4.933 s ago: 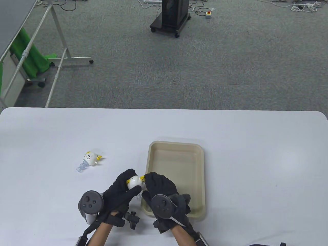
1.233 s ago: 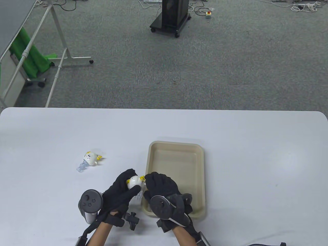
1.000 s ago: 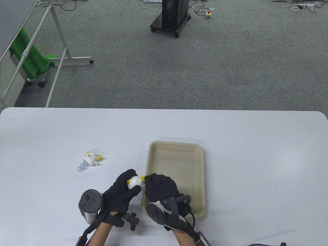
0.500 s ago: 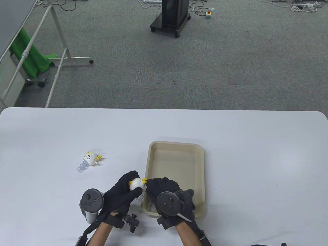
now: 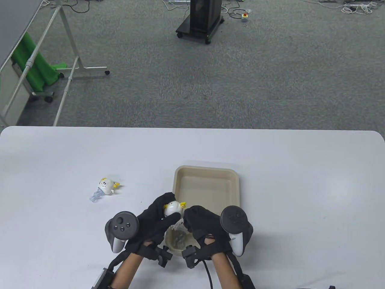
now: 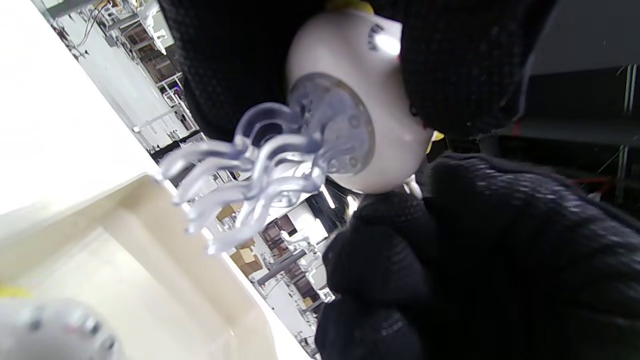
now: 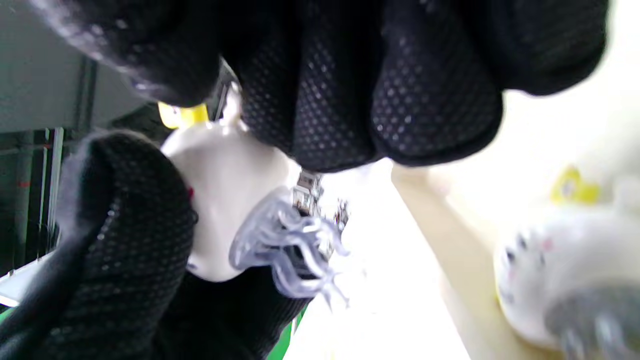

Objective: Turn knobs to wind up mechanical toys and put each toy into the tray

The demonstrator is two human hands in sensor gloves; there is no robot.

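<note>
**Toy held over the tray's near corner**

Black glove fingers of the left hand (image 5: 153, 217) curl round a small white toy (image 5: 172, 208) with yellow bits and clear wavy legs. It is up in the air, above the near left corner of the tan tray (image 5: 234, 192). The right hand (image 5: 202, 224) is touching the toy's side; how it grips, I cannot tell. Another toy (image 5: 179, 237) lies inside the tray. A third toy (image 5: 106, 186) lies on the white table (image 5: 300, 195), well to the left.
</note>
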